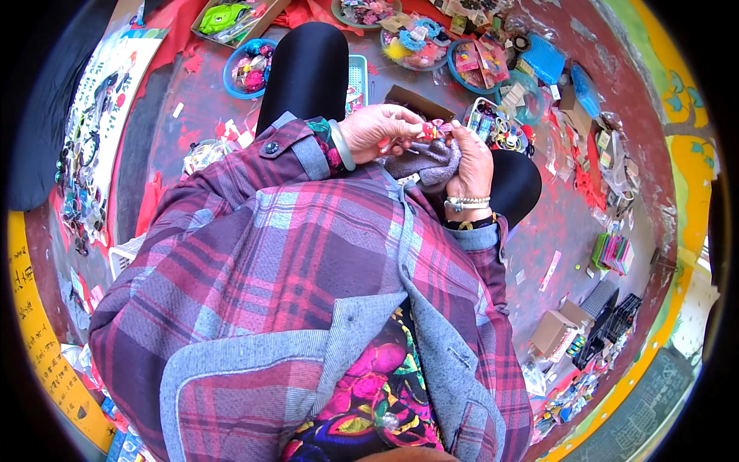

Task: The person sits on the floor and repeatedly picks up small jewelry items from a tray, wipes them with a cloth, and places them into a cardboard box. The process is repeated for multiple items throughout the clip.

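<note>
Above my lap, a small red bow (435, 129) with pale spots is stretched between my two hands. My left hand (379, 132) is closed, thumb and fingers pinching the bow's left end; a bit of red shows below those fingers. The right hand (471, 163) pinches the other end between thumb and forefinger. Directly beneath the bow lies a bunched grey-purple cloth (426, 163), against the right palm. Whether the right fingers also grip this cloth is hidden.
Ahead stand round baskets of hair ornaments, including a blue basket (250, 69) and a teal-rimmed basket (479, 65). A white basket (499, 123) of hair ties sits beyond my right knee. Strung accessories cover a white sheet (108, 115) at left. Cardboard boxes (550, 335) lie at right.
</note>
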`<state>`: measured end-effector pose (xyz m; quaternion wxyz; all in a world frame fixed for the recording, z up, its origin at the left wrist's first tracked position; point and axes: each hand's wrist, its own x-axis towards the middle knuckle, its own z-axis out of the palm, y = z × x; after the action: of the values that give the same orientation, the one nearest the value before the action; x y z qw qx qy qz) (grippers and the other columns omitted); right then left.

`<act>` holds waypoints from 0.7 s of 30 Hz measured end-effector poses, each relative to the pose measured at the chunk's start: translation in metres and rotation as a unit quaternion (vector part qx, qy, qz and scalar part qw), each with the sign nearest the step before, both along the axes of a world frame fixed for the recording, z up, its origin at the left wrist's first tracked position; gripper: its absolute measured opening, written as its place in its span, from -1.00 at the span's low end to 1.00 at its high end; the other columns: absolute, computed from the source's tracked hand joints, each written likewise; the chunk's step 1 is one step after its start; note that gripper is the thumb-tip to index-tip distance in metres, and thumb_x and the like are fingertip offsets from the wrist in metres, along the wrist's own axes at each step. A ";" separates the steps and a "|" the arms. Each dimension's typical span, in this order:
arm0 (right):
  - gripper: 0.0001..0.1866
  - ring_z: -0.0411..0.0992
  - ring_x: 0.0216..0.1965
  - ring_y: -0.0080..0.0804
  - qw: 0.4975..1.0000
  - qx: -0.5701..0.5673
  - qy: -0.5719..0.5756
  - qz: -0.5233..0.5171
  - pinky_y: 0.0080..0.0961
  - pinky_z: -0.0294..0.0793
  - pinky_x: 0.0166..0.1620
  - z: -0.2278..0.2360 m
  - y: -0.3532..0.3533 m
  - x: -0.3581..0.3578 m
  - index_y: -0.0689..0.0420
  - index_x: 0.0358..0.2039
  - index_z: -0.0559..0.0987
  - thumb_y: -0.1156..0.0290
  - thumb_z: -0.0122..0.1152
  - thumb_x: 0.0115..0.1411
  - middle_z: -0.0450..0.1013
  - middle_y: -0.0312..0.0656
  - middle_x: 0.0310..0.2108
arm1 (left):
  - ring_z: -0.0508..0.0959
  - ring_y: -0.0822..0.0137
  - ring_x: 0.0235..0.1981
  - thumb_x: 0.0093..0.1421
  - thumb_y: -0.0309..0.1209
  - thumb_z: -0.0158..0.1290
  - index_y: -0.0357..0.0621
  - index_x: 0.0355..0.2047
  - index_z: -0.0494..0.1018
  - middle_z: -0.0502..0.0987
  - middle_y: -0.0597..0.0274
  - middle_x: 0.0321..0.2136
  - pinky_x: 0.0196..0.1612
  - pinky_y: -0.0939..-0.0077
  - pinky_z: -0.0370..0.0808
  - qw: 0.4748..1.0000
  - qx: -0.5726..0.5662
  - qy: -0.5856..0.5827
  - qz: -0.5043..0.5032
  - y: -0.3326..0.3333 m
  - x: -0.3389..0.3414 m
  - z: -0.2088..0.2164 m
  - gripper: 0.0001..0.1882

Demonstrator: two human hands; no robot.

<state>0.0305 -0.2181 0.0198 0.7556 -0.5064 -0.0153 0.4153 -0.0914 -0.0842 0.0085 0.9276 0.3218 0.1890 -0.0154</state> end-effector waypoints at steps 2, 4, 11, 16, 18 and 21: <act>-0.89 0.36 -0.55 -0.61 1.000 0.005 0.004 0.007 -0.72 0.34 -0.45 -0.001 0.001 0.000 0.21 -0.49 0.48 0.44 0.16 0.08 0.42 -0.29 -0.57 | 0.42 0.56 -0.53 0.10 -0.45 0.05 -0.24 -0.29 0.38 0.46 0.28 -0.48 -0.55 0.74 0.34 1.000 0.008 0.007 0.003 0.001 0.000 -0.004 -0.82; -0.88 0.36 -0.55 -0.61 1.000 0.005 0.007 0.019 -0.72 0.33 -0.45 -0.001 0.001 0.001 0.21 -0.48 0.48 0.43 0.16 0.08 0.42 -0.29 -0.56 | 0.40 0.57 -0.55 0.10 -0.45 0.05 -0.24 -0.31 0.38 0.47 0.26 -0.48 -0.57 0.75 0.32 1.000 0.008 0.012 0.012 0.001 0.001 -0.008 -0.83; -0.85 0.42 -0.44 -0.57 0.992 0.005 -0.053 0.111 -0.71 0.39 -0.33 0.002 0.002 -0.002 0.25 -0.37 0.48 0.44 0.15 0.08 0.47 -0.22 -0.44 | 0.39 0.57 -0.54 0.10 -0.44 0.04 -0.25 -0.35 0.39 0.47 0.22 -0.48 -0.60 0.80 0.28 1.000 0.006 -0.007 0.027 0.002 0.000 -0.012 -0.85; -0.86 0.42 -0.46 -0.58 0.994 0.021 -0.007 0.104 -0.69 0.40 -0.36 0.000 0.000 -0.002 0.26 -0.38 0.48 0.45 0.15 0.08 0.47 -0.23 -0.45 | 0.41 0.57 -0.55 0.10 -0.44 0.04 -0.24 -0.35 0.39 0.47 0.19 -0.48 -0.60 0.80 0.29 1.000 -0.001 -0.016 0.021 0.003 0.000 -0.010 -0.85; -0.86 0.41 -0.46 -0.58 0.995 0.018 -0.014 0.096 -0.70 0.40 -0.37 -0.004 -0.001 0.000 0.25 -0.38 0.48 0.45 0.15 0.08 0.47 -0.23 -0.46 | 0.42 0.57 -0.55 0.10 -0.43 0.04 -0.25 -0.34 0.39 0.48 0.17 -0.46 -0.60 0.80 0.30 0.999 -0.020 -0.024 0.014 0.003 0.000 -0.007 -0.84; -0.86 0.41 -0.46 -0.60 0.996 0.014 -0.032 0.085 -0.71 0.39 -0.38 -0.008 -0.001 0.001 0.25 -0.39 0.49 0.45 0.15 0.08 0.47 -0.24 -0.46 | 0.43 0.56 -0.55 0.10 -0.42 0.04 -0.25 -0.32 0.38 0.49 0.15 -0.44 -0.61 0.80 0.30 1.000 -0.004 0.002 0.008 0.000 0.001 0.000 -0.82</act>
<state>0.0318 -0.2196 0.0114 0.7234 -0.5060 -0.0882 0.4615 -0.0907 -0.0839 0.0080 0.9286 0.3164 0.1936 -0.0096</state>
